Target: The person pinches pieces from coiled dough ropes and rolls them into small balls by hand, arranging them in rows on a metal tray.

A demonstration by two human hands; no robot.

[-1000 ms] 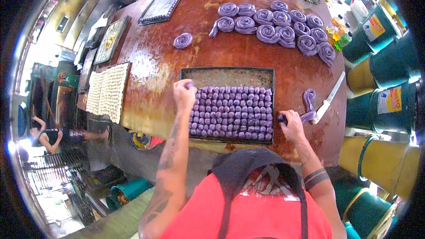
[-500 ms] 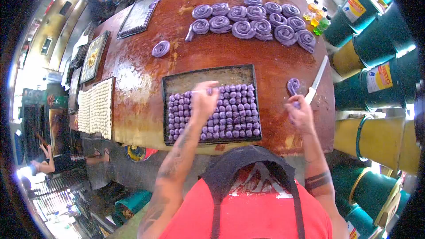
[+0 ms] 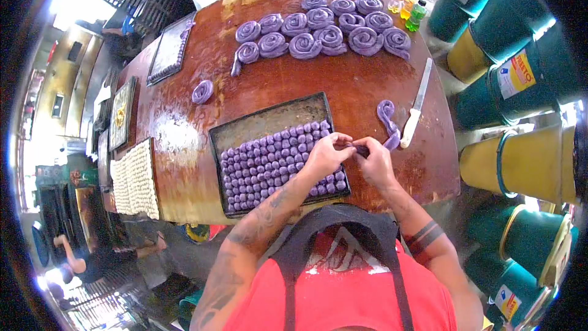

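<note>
My left hand [image 3: 329,156] and my right hand [image 3: 375,164] meet over the right edge of a dark metal tray [image 3: 269,116]. A short piece of purple dough [image 3: 362,151] is in my right hand, and my left fingers pinch at its end. Rows of small purple dough balls [image 3: 269,162] fill most of the tray, with bare metal along its far side. Just beyond my right hand, a twisted purple dough rope [image 3: 386,116] lies on the table. Beside it is a knife [image 3: 418,101] with a white handle, its blade pointing away from me.
Coiled purple dough ropes [image 3: 304,46] cover the table's far side; a single coil [image 3: 202,92] lies left. A tray of pale dough balls [image 3: 135,178] sits at the left edge. Bottles [image 3: 416,15] stand far right. Drums [image 3: 520,162] line the right side. Another person [image 3: 98,263] is at lower left.
My left hand has moved right from above the tray's dough balls, and my right hand has come left from the dough rope. They are now together. The view has turned and shifted slightly.
</note>
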